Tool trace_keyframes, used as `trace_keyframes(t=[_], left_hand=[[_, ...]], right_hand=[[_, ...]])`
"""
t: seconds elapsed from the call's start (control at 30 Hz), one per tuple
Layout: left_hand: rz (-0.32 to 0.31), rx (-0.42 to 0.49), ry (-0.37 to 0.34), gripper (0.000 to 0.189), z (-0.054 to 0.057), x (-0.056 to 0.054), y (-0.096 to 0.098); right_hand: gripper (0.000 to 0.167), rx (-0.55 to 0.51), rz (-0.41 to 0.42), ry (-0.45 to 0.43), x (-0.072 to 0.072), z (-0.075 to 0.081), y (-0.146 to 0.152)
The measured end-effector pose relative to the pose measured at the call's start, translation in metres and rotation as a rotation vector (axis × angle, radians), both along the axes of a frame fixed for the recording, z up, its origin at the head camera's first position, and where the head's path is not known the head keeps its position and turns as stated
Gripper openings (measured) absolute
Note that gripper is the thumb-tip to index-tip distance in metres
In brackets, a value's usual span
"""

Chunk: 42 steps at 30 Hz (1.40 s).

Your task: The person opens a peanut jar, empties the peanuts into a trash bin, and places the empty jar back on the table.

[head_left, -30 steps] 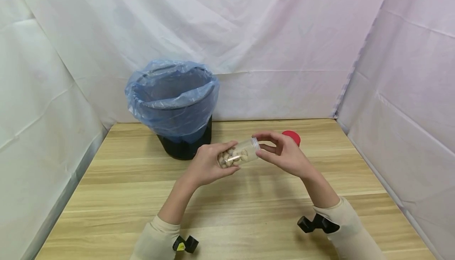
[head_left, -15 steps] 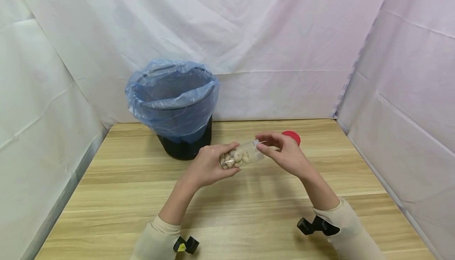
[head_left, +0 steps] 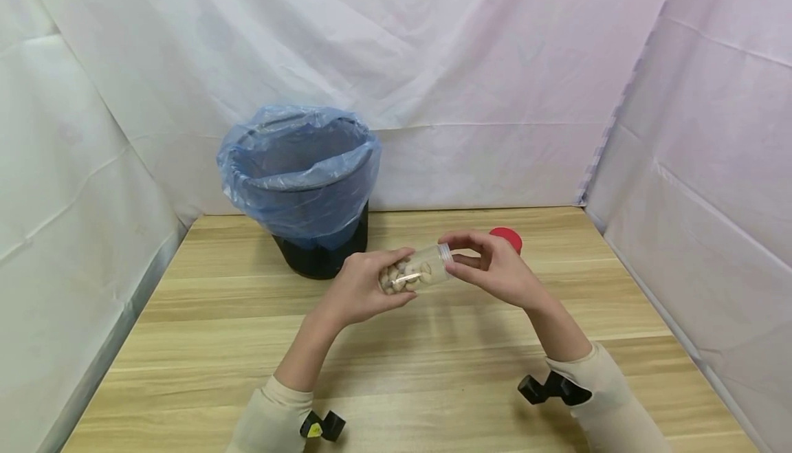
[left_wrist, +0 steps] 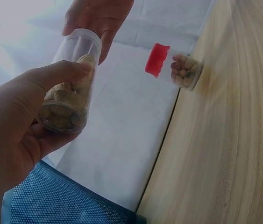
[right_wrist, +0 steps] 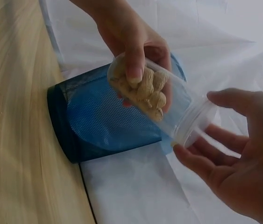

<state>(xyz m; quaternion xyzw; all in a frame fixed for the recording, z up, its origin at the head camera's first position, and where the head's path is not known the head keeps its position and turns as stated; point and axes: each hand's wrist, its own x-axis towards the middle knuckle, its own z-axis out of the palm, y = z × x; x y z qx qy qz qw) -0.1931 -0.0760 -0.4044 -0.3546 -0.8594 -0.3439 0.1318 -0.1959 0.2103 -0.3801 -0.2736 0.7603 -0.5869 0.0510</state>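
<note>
A clear plastic jar (head_left: 433, 260) with peanuts (right_wrist: 152, 91) in its lower part lies tilted above the table, its mouth end to the right. My left hand (head_left: 364, 286) grips it round the bottom half, thumb along the wall in the left wrist view. At the ridged mouth end (right_wrist: 194, 121), my right hand (head_left: 495, 269) pinches the rim between thumb and fingers. Whether a clear lid covers the mouth cannot be made out. Behind the right hand stands a second peanut jar (left_wrist: 186, 71) with a red lid (head_left: 506, 238).
A dark mesh waste bin (head_left: 322, 257) lined with a blue bag (head_left: 303, 212) stands on the wooden table (head_left: 396, 384), behind and left of my hands. White cloth (head_left: 470, 82) hangs at the back and both sides.
Half a second ago the right fingers sat differently on the mouth end and the jar lay slightly further right. Now both look much as they did one second ago.
</note>
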Motion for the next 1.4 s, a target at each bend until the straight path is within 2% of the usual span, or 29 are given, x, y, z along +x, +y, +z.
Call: trace_keyframes(t=[0.13,0.27,0.37,0.53,0.7,0.87,1.17,1.33,1.4], left_hand=[[0.001,-0.002,-0.005,0.066,0.0010,-0.0002,-0.0011],[-0.003,0.001,-0.007,0.065,0.0018,0.0003,-0.0010],[-0.003,0.003,-0.008,0.065,0.0017,0.0004,-0.0012],[0.002,-0.003,0.001,0.065,0.0005,-0.0004,-0.0015],[0.003,-0.012,0.011,0.066,-0.0010,-0.0009,-0.0014],[0.008,-0.018,0.018,0.065,-0.0016,-0.0011,-0.0015],[0.007,0.012,-0.005,0.065,-0.0007,-0.0005,-0.0023],[0.006,0.012,-0.008,0.066,0.0015,0.0011,-0.0021],[0.006,0.007,-0.008,0.065,0.0017,0.0012,-0.0018]], right_hand=[[0.042,-0.032,0.064,0.071,-0.0025,-0.0031,0.0015],[0.043,-0.026,0.065,0.081,-0.0018,-0.0021,0.0008],[0.045,0.012,-0.001,0.056,0.0005,-0.0002,-0.0004],[0.042,0.164,-0.165,0.001,0.0033,0.0010,-0.0032],[0.039,0.207,-0.198,-0.035,0.0042,0.0005,-0.0071],[0.041,0.177,-0.178,-0.027,0.0052,0.0007,-0.0076],[0.047,-0.018,-0.003,-0.015,0.0025,-0.0010,-0.0039],[0.047,-0.019,0.015,0.005,0.0023,-0.0011,-0.0031],[0.047,0.010,-0.010,0.011,0.0025,-0.0009,-0.0031]])
